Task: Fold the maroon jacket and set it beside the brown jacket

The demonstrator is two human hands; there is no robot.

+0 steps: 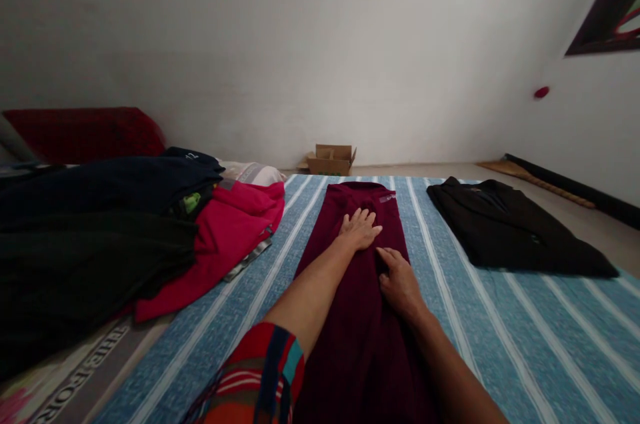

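A maroon garment (360,331), folded into a long narrow strip, lies lengthwise in front of me with a small pale print near its far right corner. My left hand (360,229) presses flat on its upper part, fingers spread. Just nearer and to the right, my right hand (400,283) touches the garment by its right edge. Its index finger is stretched out and apart from the thumb, the other fingers partly hidden. The cloth has slight creases around both hands. Its near end runs out of view between my forearms.
A blue striped bedspread (260,277) lies beneath. On the left are heaped dark clothes (95,257) and a bright pink garment (235,231). A folded black garment (515,227) lies at right. Beyond the far edge, a cardboard box (330,159) stands near the wall.
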